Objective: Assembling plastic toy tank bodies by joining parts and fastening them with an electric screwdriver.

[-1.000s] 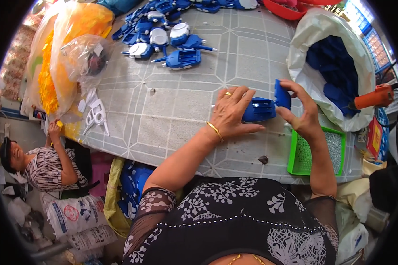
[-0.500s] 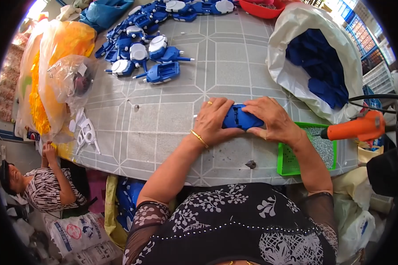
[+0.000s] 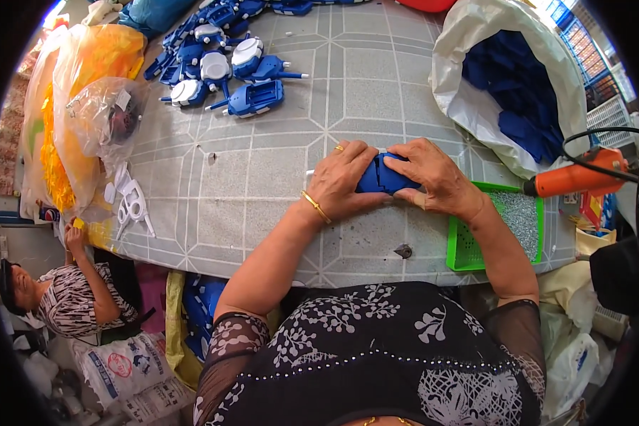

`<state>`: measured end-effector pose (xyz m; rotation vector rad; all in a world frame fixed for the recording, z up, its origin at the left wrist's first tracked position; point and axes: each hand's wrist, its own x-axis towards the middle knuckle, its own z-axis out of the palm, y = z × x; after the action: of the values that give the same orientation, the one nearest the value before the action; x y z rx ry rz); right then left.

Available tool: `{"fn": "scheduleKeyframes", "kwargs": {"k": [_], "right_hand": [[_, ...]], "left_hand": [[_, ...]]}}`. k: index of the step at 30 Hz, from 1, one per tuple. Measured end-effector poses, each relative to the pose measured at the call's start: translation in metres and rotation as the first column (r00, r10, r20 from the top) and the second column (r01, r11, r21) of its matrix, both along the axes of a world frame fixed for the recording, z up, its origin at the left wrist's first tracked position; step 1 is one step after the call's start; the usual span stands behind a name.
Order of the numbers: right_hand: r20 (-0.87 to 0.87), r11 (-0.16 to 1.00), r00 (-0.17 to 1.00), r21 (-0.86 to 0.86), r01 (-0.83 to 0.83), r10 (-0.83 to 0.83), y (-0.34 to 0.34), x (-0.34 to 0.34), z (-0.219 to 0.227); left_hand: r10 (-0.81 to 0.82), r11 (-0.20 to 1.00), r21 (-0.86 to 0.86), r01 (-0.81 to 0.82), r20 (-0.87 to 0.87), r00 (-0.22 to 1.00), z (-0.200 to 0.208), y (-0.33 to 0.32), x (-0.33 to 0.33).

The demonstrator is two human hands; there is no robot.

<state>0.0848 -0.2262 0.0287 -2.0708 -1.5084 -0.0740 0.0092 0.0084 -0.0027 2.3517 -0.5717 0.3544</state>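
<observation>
Between my two hands, over the middle of the table, is a blue plastic toy housing (image 3: 370,180) with a dark seam across its top. My left hand (image 3: 341,177) is wrapped round its left end, and a short white tip (image 3: 309,173) sticks out past those fingers. My right hand (image 3: 433,179) grips the right end, fingers over the top and thumb along the near side. Much of the housing is hidden under the fingers. Similar blue-and-white toy pieces (image 3: 255,98) lie in a heap at the far left.
Right of my hands are a green tray (image 3: 463,261) of small metal screws and an orange power screwdriver (image 3: 579,174) with a black cable. A white sack (image 3: 451,53) holds blue parts. White plastic pieces (image 3: 133,209) and yellow-filled bags (image 3: 78,78) sit left, near another person (image 3: 85,295).
My right fingers have moved further over the housing's top, and the dark gap on it looks narrower. The whole view has shifted slightly. At the left edge, the other person remains.
</observation>
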Motion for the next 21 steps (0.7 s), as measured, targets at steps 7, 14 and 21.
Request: {"fn": "scheduleKeyframes", "kwargs": {"k": [7, 14, 21], "right_hand": [[0.022, 0.997, 0.997, 0.008, -0.076, 0.076, -0.002, 0.004, -0.003], [-0.139, 0.999, 0.989, 0.001, -0.049, 0.048, 0.001, 0.004, -0.002], [-0.069, 0.999, 0.998, -0.045, -0.016, 0.013, -0.009, 0.006, -0.001]], "left_hand": [[-0.026, 1.000, -0.013, 0.026, -0.019, 0.999, 0.000, 0.001, 0.000], [-0.028, 1.000, -0.010, 0.028, -0.017, 0.999, -0.002, 0.002, 0.001], [-0.006, 1.000, 0.023, 0.005, 0.036, 0.999, 0.006, -0.006, 0.007]]}}
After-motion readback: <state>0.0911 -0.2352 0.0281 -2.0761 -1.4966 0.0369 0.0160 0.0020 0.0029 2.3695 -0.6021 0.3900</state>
